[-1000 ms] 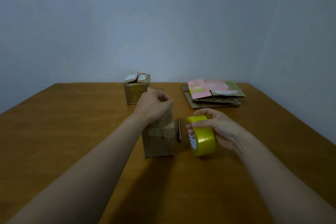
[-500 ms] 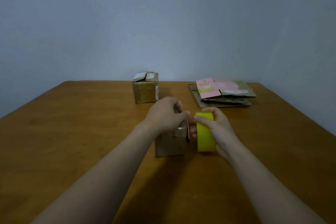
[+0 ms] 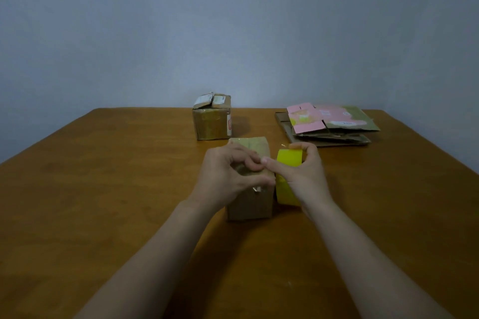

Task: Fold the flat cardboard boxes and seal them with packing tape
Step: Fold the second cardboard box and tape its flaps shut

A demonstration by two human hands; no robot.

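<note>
A small folded cardboard box (image 3: 250, 204) stands on the wooden table (image 3: 103, 189) in front of me. My left hand (image 3: 228, 176) lies over its top with the fingers curled, pinching something small there, probably the tape's loose end. My right hand (image 3: 303, 176) grips the yellow roll of packing tape (image 3: 285, 189), which stands on edge right beside the box's right side. My right thumb reaches across to touch my left fingertips above the box.
A taped cardboard box (image 3: 212, 122) sits farther back at the middle. A pile of flat cardboard boxes (image 3: 329, 124), the top ones pink and green, lies at the back right. A plain wall stands behind the table's far edge.
My right hand has brought the tape roll left against the box and turned it edge-on. My left hand has shifted to the box's right top edge, meeting the right thumb.
</note>
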